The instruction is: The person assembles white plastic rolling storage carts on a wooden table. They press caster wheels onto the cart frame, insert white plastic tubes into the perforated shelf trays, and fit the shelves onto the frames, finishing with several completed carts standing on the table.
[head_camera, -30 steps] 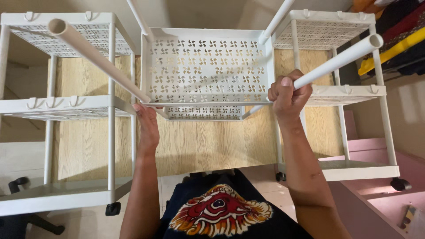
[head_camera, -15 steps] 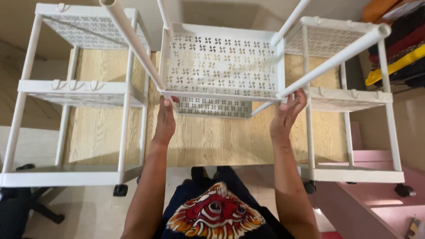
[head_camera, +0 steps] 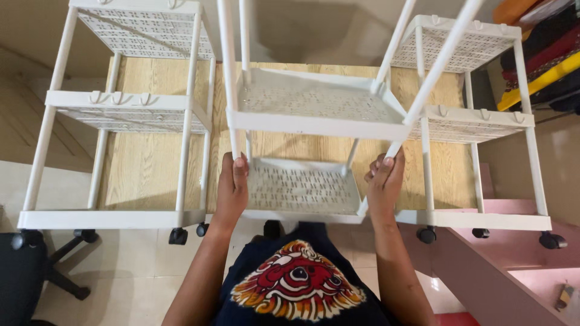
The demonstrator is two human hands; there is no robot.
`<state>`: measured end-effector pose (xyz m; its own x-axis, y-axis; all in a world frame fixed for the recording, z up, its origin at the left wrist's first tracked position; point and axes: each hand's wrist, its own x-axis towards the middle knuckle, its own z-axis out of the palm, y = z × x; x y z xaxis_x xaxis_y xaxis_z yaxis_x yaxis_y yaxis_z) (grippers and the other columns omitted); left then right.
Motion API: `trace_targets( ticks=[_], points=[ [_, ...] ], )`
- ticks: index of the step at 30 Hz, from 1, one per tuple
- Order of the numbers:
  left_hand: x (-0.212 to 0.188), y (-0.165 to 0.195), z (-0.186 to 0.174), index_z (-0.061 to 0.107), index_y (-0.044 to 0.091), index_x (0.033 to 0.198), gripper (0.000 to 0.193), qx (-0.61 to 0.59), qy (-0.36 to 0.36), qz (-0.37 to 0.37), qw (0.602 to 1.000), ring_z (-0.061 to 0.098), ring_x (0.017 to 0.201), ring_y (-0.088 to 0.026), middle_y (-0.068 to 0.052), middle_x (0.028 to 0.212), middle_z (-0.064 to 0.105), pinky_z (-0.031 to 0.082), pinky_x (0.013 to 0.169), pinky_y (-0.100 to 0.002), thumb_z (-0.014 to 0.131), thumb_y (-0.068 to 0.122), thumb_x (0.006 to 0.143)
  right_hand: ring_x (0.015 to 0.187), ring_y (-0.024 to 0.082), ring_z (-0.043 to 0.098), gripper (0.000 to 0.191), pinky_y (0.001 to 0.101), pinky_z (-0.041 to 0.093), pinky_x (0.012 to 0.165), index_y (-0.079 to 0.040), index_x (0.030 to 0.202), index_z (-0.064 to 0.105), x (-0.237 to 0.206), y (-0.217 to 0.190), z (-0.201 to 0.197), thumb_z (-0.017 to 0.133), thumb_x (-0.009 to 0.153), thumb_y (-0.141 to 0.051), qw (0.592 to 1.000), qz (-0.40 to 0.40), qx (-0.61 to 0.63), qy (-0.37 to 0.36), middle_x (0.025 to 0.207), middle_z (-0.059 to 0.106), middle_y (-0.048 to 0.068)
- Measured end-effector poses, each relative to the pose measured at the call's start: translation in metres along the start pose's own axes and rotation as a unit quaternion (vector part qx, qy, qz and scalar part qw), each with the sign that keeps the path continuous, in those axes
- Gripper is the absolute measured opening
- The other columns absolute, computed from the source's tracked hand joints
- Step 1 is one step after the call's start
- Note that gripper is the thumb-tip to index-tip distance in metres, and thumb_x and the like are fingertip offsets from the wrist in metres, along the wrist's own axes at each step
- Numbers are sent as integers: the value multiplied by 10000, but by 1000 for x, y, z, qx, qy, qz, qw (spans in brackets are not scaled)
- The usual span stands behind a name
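Nearest, the left hand [head_camera: 232, 184] and right hand [head_camera: 385, 181] had fingers wrapped tight around the near uprights of the white plastic rack [head_camera: 317, 115], between two wheeled racks; light, stiff, best gripped by its poles.

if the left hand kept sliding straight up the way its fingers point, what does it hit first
The left hand grips a white pole with fingers pointing up along it. Straight on, it would probably meet the front rim of the middle perforated shelf where the pole joins it, though depth is hard to judge.
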<state>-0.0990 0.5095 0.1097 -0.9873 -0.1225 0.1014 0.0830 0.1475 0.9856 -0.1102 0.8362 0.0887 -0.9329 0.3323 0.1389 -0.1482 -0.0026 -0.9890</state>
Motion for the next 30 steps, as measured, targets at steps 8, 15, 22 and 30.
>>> trace_targets(
  ticks=[8,15,22,30],
  points=[
    [15,2,3,325,-48,1544,481,111,-9,4,994,471,932,-278,-215,1082,493,437,801,-386,402,169,1122,707,43,413,558,193,390,526,-165,1654,267,44,-32,13,387,1111,-209,989,63,-131,-40,924,464,-28],
    [88,-50,17,252,-67,1566,529,120,-22,31,992,376,1479,-433,-323,1580,383,365,1174,-430,403,114,1092,708,85,519,506,253,504,562,-200,1625,321,113,2,26,383,1123,-211,953,109,-266,-92,968,562,9],
    [115,-66,22,299,-54,1546,535,152,-26,-21,988,460,1413,-437,-324,1496,469,396,1137,-421,409,56,1033,694,113,562,558,281,537,559,-207,1603,332,139,28,32,400,1051,-151,937,129,-302,-119,1007,579,28],
    [117,-88,24,336,-44,1548,501,164,2,24,986,511,1364,-456,-333,1477,490,431,1105,-439,427,64,1067,889,213,643,520,360,530,790,-134,1587,407,151,81,19,447,1068,-149,935,21,-342,-96,1109,654,148]
  ],
)
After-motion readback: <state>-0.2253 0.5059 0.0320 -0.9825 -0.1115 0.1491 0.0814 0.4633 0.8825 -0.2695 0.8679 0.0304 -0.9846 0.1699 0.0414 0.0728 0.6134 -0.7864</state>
